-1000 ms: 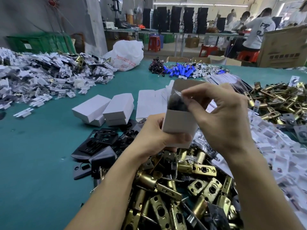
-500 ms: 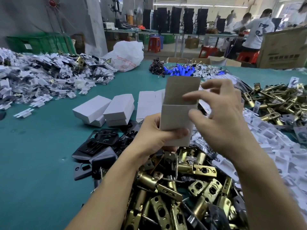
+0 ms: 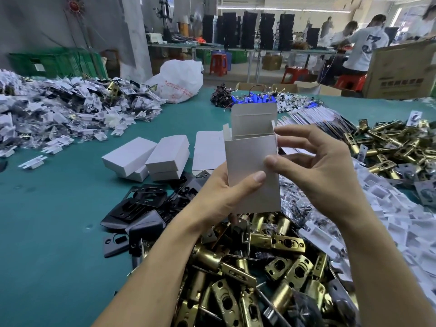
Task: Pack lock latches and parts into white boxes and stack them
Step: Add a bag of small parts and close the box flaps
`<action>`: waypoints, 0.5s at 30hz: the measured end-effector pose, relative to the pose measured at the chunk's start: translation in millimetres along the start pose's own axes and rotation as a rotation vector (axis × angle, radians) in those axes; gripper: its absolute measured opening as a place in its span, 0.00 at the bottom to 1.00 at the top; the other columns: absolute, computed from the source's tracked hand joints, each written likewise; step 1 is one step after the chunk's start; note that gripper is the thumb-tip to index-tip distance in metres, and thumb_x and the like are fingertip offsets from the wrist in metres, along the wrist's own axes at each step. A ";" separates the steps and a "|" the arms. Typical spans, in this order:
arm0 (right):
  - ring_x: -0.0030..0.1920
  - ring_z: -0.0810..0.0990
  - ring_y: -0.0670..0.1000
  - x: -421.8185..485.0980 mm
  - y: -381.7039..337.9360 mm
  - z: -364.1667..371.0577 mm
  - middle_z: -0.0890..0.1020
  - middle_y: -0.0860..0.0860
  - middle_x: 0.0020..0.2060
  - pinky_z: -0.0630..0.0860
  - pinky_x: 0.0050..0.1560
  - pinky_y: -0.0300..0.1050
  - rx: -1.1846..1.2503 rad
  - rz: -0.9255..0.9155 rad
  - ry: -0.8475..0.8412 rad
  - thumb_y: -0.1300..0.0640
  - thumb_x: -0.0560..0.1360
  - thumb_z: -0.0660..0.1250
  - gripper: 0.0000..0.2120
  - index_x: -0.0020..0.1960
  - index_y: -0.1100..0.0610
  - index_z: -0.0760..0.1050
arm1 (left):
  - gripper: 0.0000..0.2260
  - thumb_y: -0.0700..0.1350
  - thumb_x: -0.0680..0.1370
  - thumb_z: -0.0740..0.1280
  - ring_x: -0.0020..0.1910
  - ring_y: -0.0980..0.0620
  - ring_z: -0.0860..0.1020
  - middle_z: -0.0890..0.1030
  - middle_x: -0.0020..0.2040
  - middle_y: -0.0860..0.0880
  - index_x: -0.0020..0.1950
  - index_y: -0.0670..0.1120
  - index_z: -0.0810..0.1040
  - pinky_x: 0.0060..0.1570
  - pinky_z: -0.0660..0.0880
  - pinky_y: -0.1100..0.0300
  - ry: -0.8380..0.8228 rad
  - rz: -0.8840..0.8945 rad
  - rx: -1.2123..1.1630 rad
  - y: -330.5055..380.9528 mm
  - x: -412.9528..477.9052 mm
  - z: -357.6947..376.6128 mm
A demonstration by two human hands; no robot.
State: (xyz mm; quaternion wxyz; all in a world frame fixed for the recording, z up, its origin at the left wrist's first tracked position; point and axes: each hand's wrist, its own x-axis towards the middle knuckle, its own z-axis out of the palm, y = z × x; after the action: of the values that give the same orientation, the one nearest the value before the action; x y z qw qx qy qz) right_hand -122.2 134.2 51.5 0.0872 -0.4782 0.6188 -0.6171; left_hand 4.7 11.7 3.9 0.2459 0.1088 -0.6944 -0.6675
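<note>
Drawn back from the box mouth since a second ago: right hand (image 3: 313,180), then pinching a dark packet into the opening, now just beside the right edge with nothing in it, fingers loosely curled and spread, thumb tip against the front face, index by the top right corner. Grips the box (image 3: 250,166) upright in the left hand (image 3: 219,197), thumb laid across the front, other fingers hidden behind. Holds it in the air over the near pile of latches (image 3: 276,241), mouth open, top flap up, two side tabs out; contents out of sight. Counts: two hands, one box in hand, four closed boxes (image 3: 128,154) on the table (image 3: 47,244) to the left, in two stacks of two, side by side and touching. Behind them, flat blanks (image 3: 207,147), number unclear. Brass latches in two piles, too many to count, the far pile (image 3: 396,147) well to the right. One heap of black plates (image 3: 141,204) left of the near pile. White packets (image 3: 59,114) spread far left, white trays (image 3: 401,223) spread right. One white bag (image 3: 179,79), one cluster of blue parts (image 3: 254,100), three red stools (image 3: 218,63) beyond.
</note>
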 end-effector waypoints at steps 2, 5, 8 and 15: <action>0.42 0.86 0.53 -0.7 2.6 -4.2 0.85 0.48 0.50 0.84 0.46 0.47 0.030 0.001 -0.027 0.54 0.65 0.77 0.21 0.58 0.48 0.79 | 0.10 0.51 0.78 0.66 0.35 0.61 0.82 0.84 0.41 0.59 0.59 0.55 0.76 0.24 0.72 0.69 -0.056 0.003 -0.001 -0.7 -0.5 0.5; 0.43 0.86 0.54 -3.3 8.5 -10.9 0.85 0.50 0.50 0.84 0.47 0.49 0.068 0.037 -0.090 0.55 0.62 0.77 0.24 0.58 0.49 0.80 | 0.11 0.49 0.76 0.69 0.48 0.59 0.84 0.85 0.49 0.58 0.59 0.55 0.78 0.41 0.79 0.65 -0.088 -0.014 0.010 -3.8 1.5 -1.2; 0.44 0.86 0.58 -7.9 13.2 -17.7 0.85 0.54 0.49 0.84 0.48 0.54 0.108 0.059 -0.089 0.56 0.61 0.78 0.23 0.56 0.48 0.81 | 0.15 0.55 0.71 0.74 0.54 0.53 0.84 0.85 0.54 0.54 0.57 0.59 0.81 0.49 0.81 0.58 -0.079 -0.006 0.054 -5.4 2.9 -0.5; 0.43 0.86 0.58 -8.7 17.0 -24.9 0.83 0.59 0.49 0.84 0.48 0.53 0.163 0.080 -0.109 0.54 0.59 0.78 0.20 0.51 0.46 0.83 | 0.29 0.54 0.63 0.81 0.47 0.46 0.85 0.86 0.51 0.48 0.57 0.63 0.69 0.40 0.84 0.48 0.136 0.212 0.135 2.0 4.2 -0.8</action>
State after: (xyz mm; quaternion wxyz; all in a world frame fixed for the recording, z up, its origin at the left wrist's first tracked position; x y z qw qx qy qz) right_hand -143.3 153.5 38.4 0.1840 -0.4774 0.5795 -0.6344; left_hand 1.8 9.2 6.6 0.3540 0.0961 -0.7271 -0.5804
